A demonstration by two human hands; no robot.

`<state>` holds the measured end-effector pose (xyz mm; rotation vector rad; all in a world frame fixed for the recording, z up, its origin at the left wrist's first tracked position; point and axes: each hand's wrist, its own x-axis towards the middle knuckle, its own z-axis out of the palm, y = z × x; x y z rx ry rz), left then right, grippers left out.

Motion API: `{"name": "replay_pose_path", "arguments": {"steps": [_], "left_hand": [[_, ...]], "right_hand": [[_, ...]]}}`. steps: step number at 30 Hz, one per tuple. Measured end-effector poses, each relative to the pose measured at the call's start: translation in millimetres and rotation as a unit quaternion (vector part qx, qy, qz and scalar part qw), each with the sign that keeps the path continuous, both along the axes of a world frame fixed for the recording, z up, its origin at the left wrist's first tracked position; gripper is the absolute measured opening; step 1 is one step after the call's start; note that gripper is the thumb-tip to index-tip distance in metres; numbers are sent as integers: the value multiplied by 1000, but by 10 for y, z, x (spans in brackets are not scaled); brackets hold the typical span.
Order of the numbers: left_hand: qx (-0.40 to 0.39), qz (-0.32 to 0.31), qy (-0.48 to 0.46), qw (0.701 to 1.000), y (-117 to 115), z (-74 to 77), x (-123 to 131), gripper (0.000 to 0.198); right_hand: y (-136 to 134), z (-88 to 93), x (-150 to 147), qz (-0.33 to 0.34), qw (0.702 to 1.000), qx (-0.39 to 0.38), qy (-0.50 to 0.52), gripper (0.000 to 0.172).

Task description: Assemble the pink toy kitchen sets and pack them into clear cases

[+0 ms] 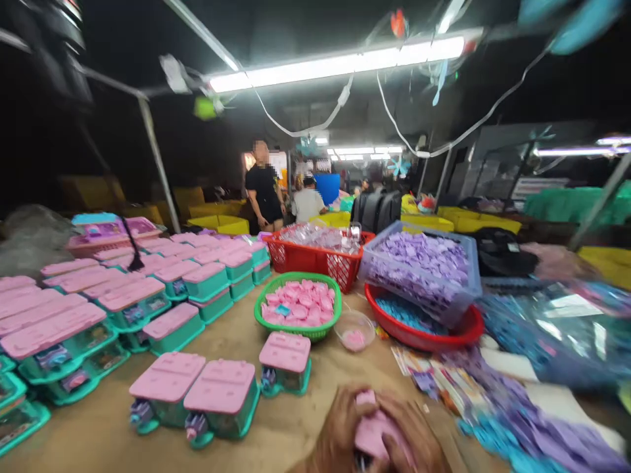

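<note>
Close to the table's near edge, my left hand (335, 424) and my right hand (419, 424) are both wrapped around a pink plastic piece (377, 433). Its underside is mostly hidden by my fingers, and a small dark part shows low on it. To the left stand three small toy boxes with pink lids and teal bases: one box (221, 394), its neighbour (167, 387), and another box (286, 361) slightly farther back. Beyond my hands are a green basket (296, 328) of pink pieces and a clear bowl (355, 332) with a few pink bits.
Stacked pink-lidded boxes (133, 295) fill the left side. A red basket (315, 263) holds clear parts. A crate (419, 289) of purple pieces rests on a red basin (458, 335) holding blue pieces. Purple strips (532, 420) lie at right. A person (265, 184) stands behind.
</note>
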<state>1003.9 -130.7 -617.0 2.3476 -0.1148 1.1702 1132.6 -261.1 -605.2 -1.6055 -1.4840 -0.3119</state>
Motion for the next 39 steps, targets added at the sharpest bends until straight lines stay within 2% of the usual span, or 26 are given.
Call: {"name": "replay_pose_path", "arguments": {"steps": [1,4,7,9,12,14,16,19,21,24,29,32,35,39], "left_hand": [[-18,-17,21,999,-36,77,-52,63],[-69,-36,98,992,-49,246,-140,66],[-132,-57,121,982,30,257,-159,85],[-192,-64,120,972,86,239,-172,87],[-283,-57,82,954,181,232,-189,76],[-320,-54,59,944,247,231,-187,72],[-338,-53,49,938,301,227,-180,69],[-345,-50,43,936,344,218,-174,67],[-337,-51,46,939,353,217,-179,66],[-316,-50,57,946,353,220,-189,62],[-275,-33,77,958,364,214,-184,50],[-226,-25,92,969,373,243,-196,46],[-122,-22,105,987,343,333,-219,51],[37,-37,134,990,223,479,-215,67]], "right_hand": [[-59,88,-47,7,1000,-22,21,39],[-114,283,-133,40,990,-77,109,45],[-124,396,-96,10,976,-60,208,57],[-214,529,-13,-45,971,-25,234,56],[-514,797,153,-167,971,17,172,46],[-773,923,241,-237,966,-6,106,37],[-1010,954,270,-268,959,-64,69,30],[-1231,855,213,-266,949,-161,47,25],[-1269,758,162,-261,944,-202,33,25],[-1185,687,161,-256,942,-215,24,25],[-872,817,390,-212,956,-201,12,22],[-772,909,587,-197,958,-208,2,20],[-866,903,771,-260,946,-194,-4,21],[-1239,735,852,-342,920,-192,11,20]]}}
